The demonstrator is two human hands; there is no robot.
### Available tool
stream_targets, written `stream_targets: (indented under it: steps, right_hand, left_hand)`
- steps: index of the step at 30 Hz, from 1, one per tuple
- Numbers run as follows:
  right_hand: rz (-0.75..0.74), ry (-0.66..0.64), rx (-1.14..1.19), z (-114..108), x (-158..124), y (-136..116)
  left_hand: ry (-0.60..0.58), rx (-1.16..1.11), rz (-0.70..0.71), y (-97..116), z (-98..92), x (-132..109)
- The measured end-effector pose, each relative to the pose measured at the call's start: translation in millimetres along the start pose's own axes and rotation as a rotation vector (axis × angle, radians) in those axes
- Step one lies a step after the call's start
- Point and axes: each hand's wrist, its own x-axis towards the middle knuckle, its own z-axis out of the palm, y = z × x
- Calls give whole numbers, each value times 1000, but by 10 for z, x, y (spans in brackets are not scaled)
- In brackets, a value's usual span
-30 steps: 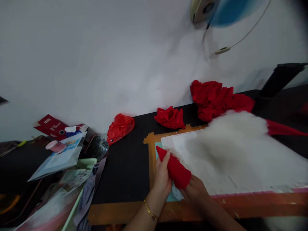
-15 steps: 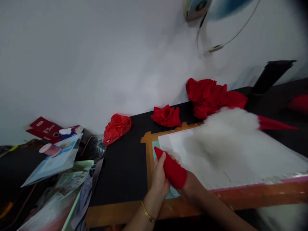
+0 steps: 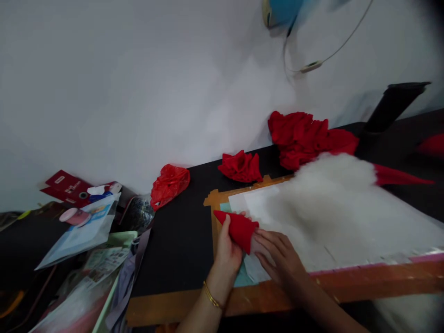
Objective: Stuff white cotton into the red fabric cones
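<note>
My left hand is wrapped round a small red fabric cone, whose point faces left over the board's corner. My right hand sits at the cone's wide open end, its fingers pressed together on a bit of white fluff there. A big pile of white stuffing lies on white paper just to the right. The paper rests on a board edged with orange tape, on a black table.
Red fabric pieces and a larger red heap lie by the wall, with a red plastic bag. Another long red cone pokes out right of the stuffing. Papers, packets and a pink tape roll clutter the left side.
My right hand has come out of the cone's open end and now shows its fingers beside it. My left hand has shifted the cone slightly left and up.
</note>
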Motion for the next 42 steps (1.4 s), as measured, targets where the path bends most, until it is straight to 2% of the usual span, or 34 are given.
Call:
stream_targets:
  steps: [3,8,11,13,19,26,29,31,35,42]
  right_hand:
    - [25,-27,-74,-15,14,-14]
    - [-9,1,1,135,98,-14]
    - [-5,10,42,145,137,2]
    - [-6,5,20,106,148,18]
    - [35,17,68,-1,106,3]
    - [-123,56,55,152,62,7]
    - [-23,27,145,116,88,10]
    - [40,23,218,53,120,4]
    - [78,36,296,-46,182,-19]
    - [156,-1,355,-22,186,-36]
  left_hand:
    - [-19,-56,-36,30,23,6]
    - [8,-29,-74,-194,14,-10]
    - [54,3,-68,-264,0,-16]
    - [52,-8,-59,-227,8,-28]
    - [-56,-24,-3,-45,49,-56]
    - [125,58,43,-117,78,-5]
    - [119,8,-3,-103,108,-22]
    - [87,-5,20,-74,119,-41]
    - [17,39,37,-33,100,-63]
    - [100,104,131,-45,83,10]
